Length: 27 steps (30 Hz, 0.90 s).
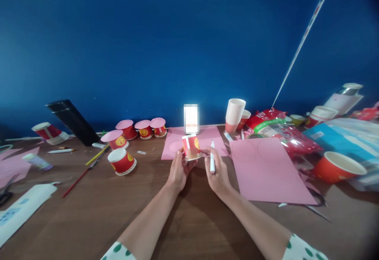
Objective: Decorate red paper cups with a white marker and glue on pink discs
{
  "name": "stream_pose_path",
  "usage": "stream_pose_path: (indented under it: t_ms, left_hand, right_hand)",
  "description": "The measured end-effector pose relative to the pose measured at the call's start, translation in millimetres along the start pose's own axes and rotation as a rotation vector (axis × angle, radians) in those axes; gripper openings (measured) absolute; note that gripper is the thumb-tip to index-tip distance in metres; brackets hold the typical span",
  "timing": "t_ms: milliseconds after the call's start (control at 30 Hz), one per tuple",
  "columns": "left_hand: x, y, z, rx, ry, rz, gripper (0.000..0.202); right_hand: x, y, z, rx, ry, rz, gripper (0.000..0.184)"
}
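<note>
A short red paper cup [191,146] with a yellow emblem is in front of me, its wider rim at the bottom. My left hand [179,171] grips it from the left and below. In my right hand [218,173] a white marker [212,158] stands nearly upright between the fingers; whether it is capped I cannot tell. The right fingertips reach close to the cup's right side, and contact is unclear. Behind the cup lies pink paper [217,137]. To the left sits a similar upturned red cup [121,161] with a white top.
Several red cups with pink discs on top [126,129] line the left back. A black bottle [72,122] leans beside them. A large pink sheet [266,173] with drawn circles lies right, near a bag of paper cups [266,122] and an orange cup [339,167].
</note>
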<state>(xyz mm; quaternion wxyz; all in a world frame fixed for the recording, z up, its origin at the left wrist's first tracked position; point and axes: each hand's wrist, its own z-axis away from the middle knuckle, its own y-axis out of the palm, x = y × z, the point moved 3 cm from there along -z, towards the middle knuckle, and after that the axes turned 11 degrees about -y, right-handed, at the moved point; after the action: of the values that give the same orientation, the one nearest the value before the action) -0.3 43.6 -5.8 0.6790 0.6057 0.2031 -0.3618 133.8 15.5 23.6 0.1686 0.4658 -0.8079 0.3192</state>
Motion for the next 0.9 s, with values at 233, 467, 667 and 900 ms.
stream_pose_path:
  t_ms: [233,467,667,900]
  left_hand:
    - [4.4,1.7,0.5,0.052,0.018,-0.090,0.030]
    - [1.6,5.9,4.9,0.102,-0.003,-0.025,0.025]
    - [2.8,8.6,4.2,0.155,-0.149,0.055,0.032]
    - [4.3,4.0,1.2,0.102,-0.065,0.077,0.028]
  right_hand:
    - [6.3,0.0,0.9,0.040,-0.057,-0.073,0.024]
    - [6.4,-2.1,0.6,-0.008,-0.036,-0.090,0.025]
    - [3.9,-2.2,2.0,-0.015,-0.016,-0.064,0.030]
    - [11.2,-2.1,2.6,0.040,-0.170,0.004,0.030]
